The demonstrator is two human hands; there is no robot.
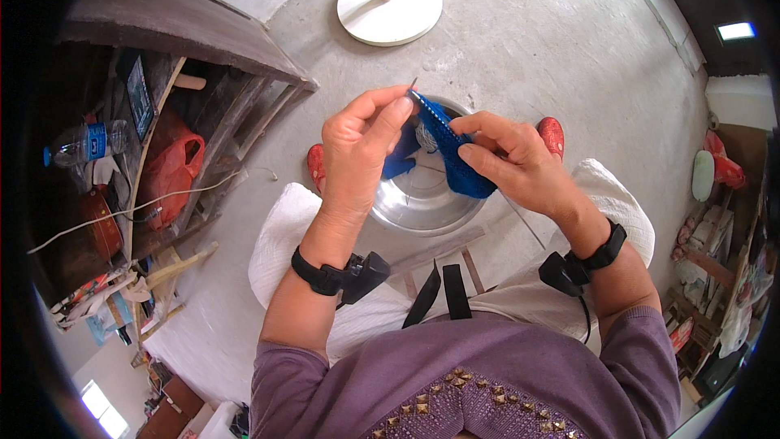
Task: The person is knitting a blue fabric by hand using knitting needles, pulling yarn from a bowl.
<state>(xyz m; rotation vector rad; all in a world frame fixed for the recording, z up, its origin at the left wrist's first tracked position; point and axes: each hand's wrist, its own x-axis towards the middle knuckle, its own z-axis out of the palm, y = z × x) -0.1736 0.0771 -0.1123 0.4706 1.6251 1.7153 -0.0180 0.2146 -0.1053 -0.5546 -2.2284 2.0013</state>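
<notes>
Over the metal basin (426, 219), the blue knitting (471, 175) is between the two hands, which stand apart from each other. The left hand (361, 128), at the basin's far left side, pinches the knitting's upper end, where a thin needle (414, 83) points away from the basin. The right hand (520, 161), at the basin's right side, has thumb and fingers clamped on the knitting's right edge. Inside the basin lies a pale yarn ball (425, 137).
</notes>
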